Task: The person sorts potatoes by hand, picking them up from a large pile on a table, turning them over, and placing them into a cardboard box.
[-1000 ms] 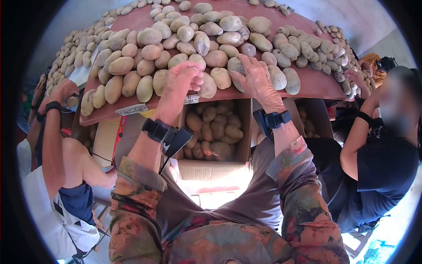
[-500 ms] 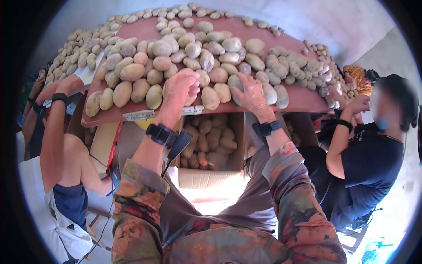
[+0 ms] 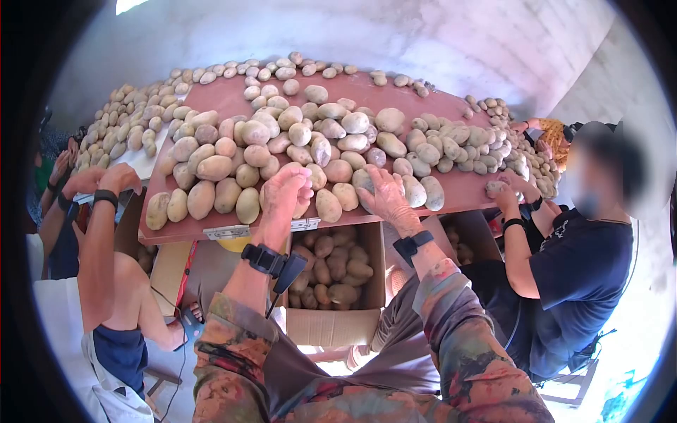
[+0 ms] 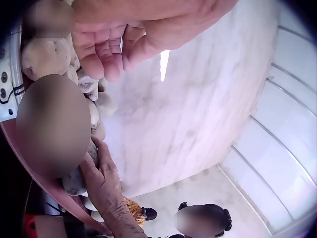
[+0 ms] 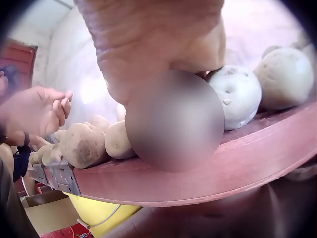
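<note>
Resting on a greyish potato [image 3: 362, 181] near the front edge of the red table [image 3: 356, 88], the right hand [image 3: 390, 199] might be gripping it, can't tell tbh. Left hand [image 3: 283, 194] is just to the left, loosely curled, nothing in it. Loads more potatoes [image 3: 201, 199] around, a cardboard box [image 3: 331, 328] below, people [image 3: 585, 254] either side.

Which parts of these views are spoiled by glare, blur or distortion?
Head view: fisheye bending with black corners, glare at lower right, the face at right blurred; left wrist view: an oval blur below the left hand, a bright sliver on the wall; right wrist view: a round blur just below the right hand, the table edge bowed.
</note>
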Demonstrator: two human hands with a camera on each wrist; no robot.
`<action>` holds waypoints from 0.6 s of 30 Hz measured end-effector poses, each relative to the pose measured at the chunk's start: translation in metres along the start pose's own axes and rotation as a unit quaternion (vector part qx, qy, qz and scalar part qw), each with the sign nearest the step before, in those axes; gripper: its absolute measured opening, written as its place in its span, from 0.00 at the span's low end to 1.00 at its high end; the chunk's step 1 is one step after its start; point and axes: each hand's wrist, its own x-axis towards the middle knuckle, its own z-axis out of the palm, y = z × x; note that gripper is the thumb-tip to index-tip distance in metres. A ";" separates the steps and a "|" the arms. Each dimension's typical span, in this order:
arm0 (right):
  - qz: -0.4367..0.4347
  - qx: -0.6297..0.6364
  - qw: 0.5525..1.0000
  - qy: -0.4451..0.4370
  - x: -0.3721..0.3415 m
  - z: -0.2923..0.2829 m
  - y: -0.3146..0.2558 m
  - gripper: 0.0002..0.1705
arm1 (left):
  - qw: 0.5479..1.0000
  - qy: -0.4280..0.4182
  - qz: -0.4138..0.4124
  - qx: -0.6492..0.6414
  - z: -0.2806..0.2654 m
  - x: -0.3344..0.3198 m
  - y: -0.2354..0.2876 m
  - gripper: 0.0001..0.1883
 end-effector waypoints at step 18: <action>-0.002 -0.034 0.999 0.013 0.004 0.011 0.010 0.37 | 0.997 -0.036 -0.004 0.072 0.010 0.003 -0.009 0.11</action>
